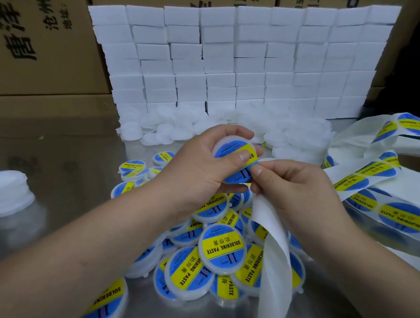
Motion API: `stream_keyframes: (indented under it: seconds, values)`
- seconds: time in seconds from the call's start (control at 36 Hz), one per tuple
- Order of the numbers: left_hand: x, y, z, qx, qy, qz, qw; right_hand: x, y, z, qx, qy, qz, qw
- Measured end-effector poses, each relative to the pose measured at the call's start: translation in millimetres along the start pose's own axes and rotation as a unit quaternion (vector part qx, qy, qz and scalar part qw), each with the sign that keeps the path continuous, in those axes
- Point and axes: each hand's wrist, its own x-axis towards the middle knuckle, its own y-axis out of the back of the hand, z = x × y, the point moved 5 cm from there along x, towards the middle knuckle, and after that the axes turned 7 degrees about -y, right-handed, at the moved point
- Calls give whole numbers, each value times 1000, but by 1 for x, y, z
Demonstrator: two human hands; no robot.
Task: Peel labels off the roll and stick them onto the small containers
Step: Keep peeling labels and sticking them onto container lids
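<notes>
My left hand [199,166] grips a small round white container [230,153] tilted toward me, thumb pressing on the blue and yellow label [228,151] on its lid. My right hand [293,188] pinches the white backing strip [272,248] at the label's lower edge, right next to the container. The empty strip hangs down from that hand over a pile of labelled containers [221,245]. More of the label strip [375,172], with stickers still on it, trails off to the right.
A heap of unlabelled white containers [226,124] lies behind my hands on the metal table [70,166]. Stacked white boxes [242,60] form a wall at the back, with brown cartons [28,46] behind. Another white stack [6,193] sits at the left.
</notes>
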Motion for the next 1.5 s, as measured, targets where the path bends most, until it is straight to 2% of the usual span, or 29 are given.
stream_keyframes:
  seconds: [0.14, 0.25, 0.31, 0.36, 0.44, 0.5, 0.56, 0.67, 0.83, 0.97, 1.0, 1.03, 1.11, 1.17, 1.25, 1.28, 1.36, 1.5]
  values:
    - [-4, -5, 11, 112, -60, 4, 992, 1, 3, 3, -33, -5, 36, 999]
    - [-14, -16, 36, 255, -192, 8, 948, -2, 4, -2, -64, 32, 64, 995]
    - [-19, -20, 49, 222, -224, 36, 948, -1, 9, -2, -68, 31, 87, 993]
    - [-14, -9, 60, 193, -237, 78, 949, 5, 16, 6, -85, -4, 120, 989]
    - [6, 22, 75, 254, -206, 130, 936, 10, 26, 16, -72, -34, 164, 983]
    - [6, 39, 82, 236, -230, 190, 925, 8, 22, 15, -53, -18, 160, 986]
    - [1, 44, 69, 221, -190, 213, 932, 7, 20, 12, -41, -5, 155, 987]
    - [4, 49, 35, 370, -98, 192, 904, 11, 28, 16, -31, -16, 172, 985]
    - [14, 44, 13, 413, -45, 128, 901, 12, 26, 17, -75, 17, 176, 981]
    - [43, 29, -9, 372, 28, 87, 924, 11, 24, 21, -105, 14, 175, 979]
    - [54, 23, -16, 398, 46, 54, 915, 11, 25, 22, -99, 12, 178, 979]
    - [64, 15, -21, 447, 71, 7, 892, 11, 26, 22, -92, 10, 183, 979]
    - [82, -1, -40, 586, 119, -117, 793, 11, 30, 20, -79, 11, 194, 978]
    - [82, -7, -54, 626, 152, -173, 745, 12, 31, 17, -75, 12, 197, 977]
    - [79, -4, -64, 706, 182, -192, 657, 13, 33, 15, -75, -2, 197, 977]
    - [79, 0, -64, 717, 192, -177, 646, 13, 34, 13, -85, -10, 196, 977]
    - [79, 2, -53, 725, 155, -143, 656, 16, 37, 10, -154, -46, 177, 971]
    - [66, 2, 11, 640, 38, 3, 768, 14, 47, 11, -288, -98, 126, 944]
